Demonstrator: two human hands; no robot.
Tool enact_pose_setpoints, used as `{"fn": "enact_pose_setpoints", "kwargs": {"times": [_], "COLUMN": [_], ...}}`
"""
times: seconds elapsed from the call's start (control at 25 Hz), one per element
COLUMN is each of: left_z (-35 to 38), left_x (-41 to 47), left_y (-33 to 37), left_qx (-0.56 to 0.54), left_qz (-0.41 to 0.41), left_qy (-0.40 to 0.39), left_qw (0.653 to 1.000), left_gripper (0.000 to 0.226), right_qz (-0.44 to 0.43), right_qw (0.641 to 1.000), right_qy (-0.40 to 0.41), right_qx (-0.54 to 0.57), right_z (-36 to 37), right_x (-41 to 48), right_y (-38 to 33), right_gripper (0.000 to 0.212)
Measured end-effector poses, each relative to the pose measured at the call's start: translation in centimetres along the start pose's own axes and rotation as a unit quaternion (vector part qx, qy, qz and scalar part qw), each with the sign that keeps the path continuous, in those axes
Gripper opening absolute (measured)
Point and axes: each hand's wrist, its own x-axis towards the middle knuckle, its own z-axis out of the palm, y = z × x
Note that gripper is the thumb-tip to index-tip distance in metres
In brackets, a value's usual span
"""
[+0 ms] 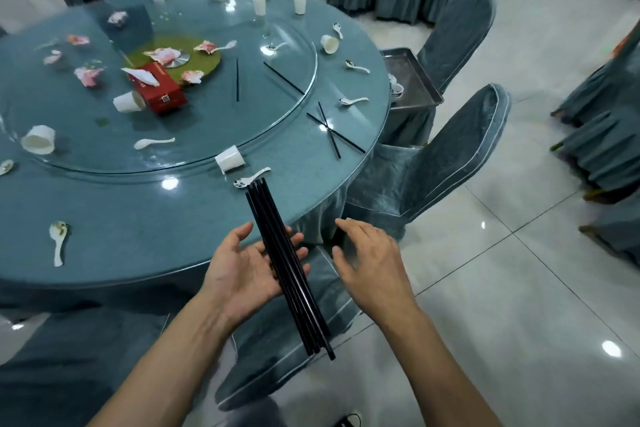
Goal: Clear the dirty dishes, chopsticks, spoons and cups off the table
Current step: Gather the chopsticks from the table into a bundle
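Note:
A bundle of black chopsticks (277, 236) lies across the straightened fingers of my left hand (242, 267), palm up, at the near edge of the round blue table (138, 239). To its right hovers my right hand (367, 263), fingers relaxed, holding nothing and apart from the bundle. More black chopsticks lie crossed (329, 130) near the table's right edge and on the glass turntable (237, 80). White spoons (59, 239) (251, 178) (353, 100) and tipped paper cups (229, 159) (38, 139) are scattered about.
A red tissue box (162, 90) and crumpled pink napkins (88, 74) lie on the turntable. A metal tray (419, 87) with a bowl sits on a chair at the right. Covered chairs (433, 170) ring the table; tiled floor (502, 288) lies to the right.

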Motion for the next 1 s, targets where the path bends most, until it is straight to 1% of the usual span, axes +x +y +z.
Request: {"fn": "enact_pose_setpoints", "kwargs": {"times": [0.12,0.24,0.48,0.6,0.68,0.8,0.88,1.0], "left_z": [2.3,3.8,6.4,7.2,7.8,8.8,9.7,11.3], "left_x": [0.1,0.6,3.7,5.5,6.1,7.5,8.5,10.4], "left_y": [-1.6,-2.4,-1.8,-1.3,-0.8,0.0,0.1,0.3], "left_qx": [-0.002,-0.013,-0.044,-0.048,-0.044,-0.051,-0.048,-0.056], "left_qz": [0.008,0.018,0.037,0.038,0.034,0.048,0.047,0.053], "left_qy": [-0.001,-0.009,-0.025,-0.012,-0.026,-0.012,-0.02,-0.003], "left_qw": [1.0,1.0,0.998,0.998,0.998,0.997,0.998,0.997], "left_gripper": [0.068,0.067,0.06,0.06,0.059,0.057,0.057,0.058], "right_qz": [0.0,-0.002,-0.017,-0.016,-0.014,-0.018,-0.025,-0.039], "right_qw": [1.0,1.0,1.0,0.999,0.999,0.998,0.998,0.997], "right_qy": [0.012,0.002,-0.026,-0.033,-0.038,-0.052,-0.056,-0.061], "right_qx": [0.006,0.01,-0.005,-0.013,-0.015,-0.015,-0.013,-0.014], "right_z": [-1.7,-2.8,-3.8,-4.1,-4.5,-4.9,-5.2,-5.5], "right_x": [0.0,0.4,4.5,6.6,7.8,9.8,11.0,13.4], "right_y": [2.4,3.7,5.6,6.3,6.6,7.2,8.0,9.6], "right_gripper": [0.046,0.045,0.045,0.045,0.045,0.046,0.045,0.045]}}
